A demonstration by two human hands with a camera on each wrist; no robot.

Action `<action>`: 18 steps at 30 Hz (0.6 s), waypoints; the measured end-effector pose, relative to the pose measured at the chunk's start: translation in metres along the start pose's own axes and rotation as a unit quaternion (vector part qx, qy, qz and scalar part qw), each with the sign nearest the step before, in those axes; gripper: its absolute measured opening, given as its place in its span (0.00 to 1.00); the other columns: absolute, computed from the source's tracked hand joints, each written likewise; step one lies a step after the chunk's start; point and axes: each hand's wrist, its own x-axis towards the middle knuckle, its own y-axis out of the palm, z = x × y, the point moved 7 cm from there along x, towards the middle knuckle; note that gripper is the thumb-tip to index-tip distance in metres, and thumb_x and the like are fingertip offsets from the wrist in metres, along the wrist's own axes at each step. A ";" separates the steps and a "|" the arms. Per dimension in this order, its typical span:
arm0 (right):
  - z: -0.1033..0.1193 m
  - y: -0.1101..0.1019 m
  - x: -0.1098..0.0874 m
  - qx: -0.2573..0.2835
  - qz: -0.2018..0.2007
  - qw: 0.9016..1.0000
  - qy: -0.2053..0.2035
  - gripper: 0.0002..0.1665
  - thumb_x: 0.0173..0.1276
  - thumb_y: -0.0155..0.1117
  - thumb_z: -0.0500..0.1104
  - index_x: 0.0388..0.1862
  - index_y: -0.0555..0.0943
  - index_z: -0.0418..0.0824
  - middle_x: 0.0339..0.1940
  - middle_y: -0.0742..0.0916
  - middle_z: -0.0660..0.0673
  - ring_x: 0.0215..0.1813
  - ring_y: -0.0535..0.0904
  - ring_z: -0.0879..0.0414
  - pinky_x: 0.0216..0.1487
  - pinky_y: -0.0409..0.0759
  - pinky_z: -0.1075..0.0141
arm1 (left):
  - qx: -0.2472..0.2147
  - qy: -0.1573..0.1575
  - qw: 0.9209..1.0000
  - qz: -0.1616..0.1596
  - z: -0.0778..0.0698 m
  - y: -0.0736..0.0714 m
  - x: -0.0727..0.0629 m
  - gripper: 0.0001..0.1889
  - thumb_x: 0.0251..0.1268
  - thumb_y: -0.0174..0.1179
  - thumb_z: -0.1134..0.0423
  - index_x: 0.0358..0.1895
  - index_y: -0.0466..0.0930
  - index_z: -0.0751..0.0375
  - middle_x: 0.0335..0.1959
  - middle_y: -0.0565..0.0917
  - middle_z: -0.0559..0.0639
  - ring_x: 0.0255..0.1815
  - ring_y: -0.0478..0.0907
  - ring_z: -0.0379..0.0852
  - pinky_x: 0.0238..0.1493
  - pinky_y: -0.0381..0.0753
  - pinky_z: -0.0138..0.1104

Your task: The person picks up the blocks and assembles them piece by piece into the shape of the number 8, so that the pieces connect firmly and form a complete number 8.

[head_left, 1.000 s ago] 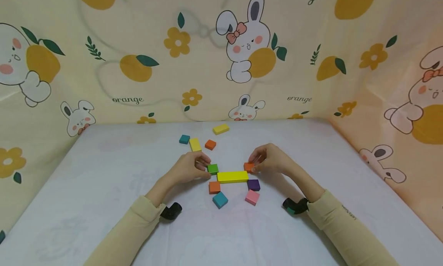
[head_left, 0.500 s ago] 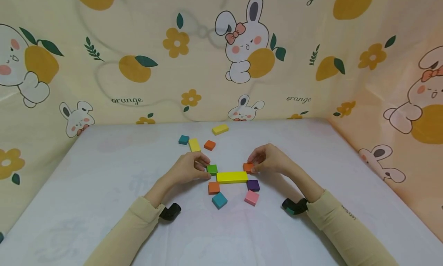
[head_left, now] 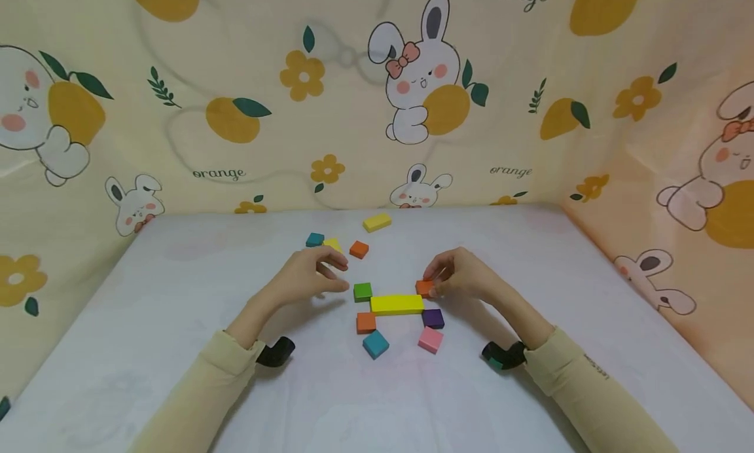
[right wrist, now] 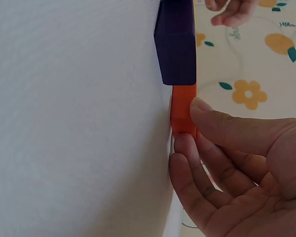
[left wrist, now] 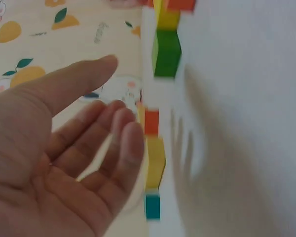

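Observation:
My right hand [head_left: 464,273] pinches an orange block [head_left: 423,288] between thumb and fingertips, at the far right corner of a long yellow block [head_left: 397,305]. In the right wrist view, the thumb lies against the orange block [right wrist: 184,111], just past the purple block [right wrist: 176,52]. My left hand [head_left: 303,276] holds nothing; its fingers are loosely bent and apart from the green block [head_left: 362,292] at the far left corner. An orange block [head_left: 366,323] and a teal block [head_left: 376,344] lie at the near left, a pink block [head_left: 430,340] at the near right.
Beyond the left hand lie a teal block [head_left: 315,239], a partly hidden yellow block [head_left: 332,244] and an orange block [head_left: 359,249]. Another yellow block [head_left: 377,222] lies near the far edge of the white-covered table [head_left: 353,407]. A printed cloth [head_left: 353,126] rises behind.
The left hand has let go of the green block and moved left and slightly away, now overlapping the far yellow block more. The right hand stays at its orange block.

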 end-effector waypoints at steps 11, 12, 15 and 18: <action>-0.003 -0.004 -0.004 -0.005 -0.005 1.000 0.011 0.14 0.53 0.79 0.33 0.38 0.86 0.42 0.35 0.85 0.46 0.39 0.79 0.48 0.42 0.82 0.62 | -0.036 0.005 0.999 0.008 0.039 -0.049 0.012 0.25 0.58 0.73 0.58 0.59 0.78 0.60 0.57 0.80 0.55 0.47 0.80 0.50 0.38 0.81 0.46; -0.003 -0.004 -0.004 -0.005 -0.004 1.000 0.010 0.14 0.53 0.79 0.33 0.38 0.86 0.42 0.35 0.85 0.46 0.39 0.79 0.48 0.42 0.82 0.62 | -0.039 0.004 0.999 0.008 0.042 -0.052 0.015 0.26 0.58 0.73 0.59 0.59 0.77 0.60 0.57 0.79 0.56 0.47 0.80 0.50 0.38 0.81 0.47; -0.002 -0.003 -0.003 0.001 -0.002 1.000 0.007 0.14 0.53 0.79 0.33 0.38 0.86 0.42 0.35 0.85 0.46 0.38 0.79 0.48 0.42 0.82 0.62 | -0.043 -0.001 0.999 0.008 0.046 -0.056 0.025 0.26 0.59 0.72 0.60 0.60 0.77 0.60 0.57 0.80 0.56 0.45 0.81 0.51 0.39 0.82 0.46; -0.001 -0.001 -0.001 0.003 0.002 1.000 0.003 0.14 0.53 0.79 0.33 0.38 0.86 0.42 0.35 0.85 0.46 0.38 0.79 0.48 0.42 0.82 0.62 | -0.051 -0.012 0.999 0.015 0.049 -0.055 0.034 0.27 0.60 0.71 0.62 0.62 0.76 0.59 0.58 0.80 0.56 0.43 0.81 0.53 0.40 0.82 0.46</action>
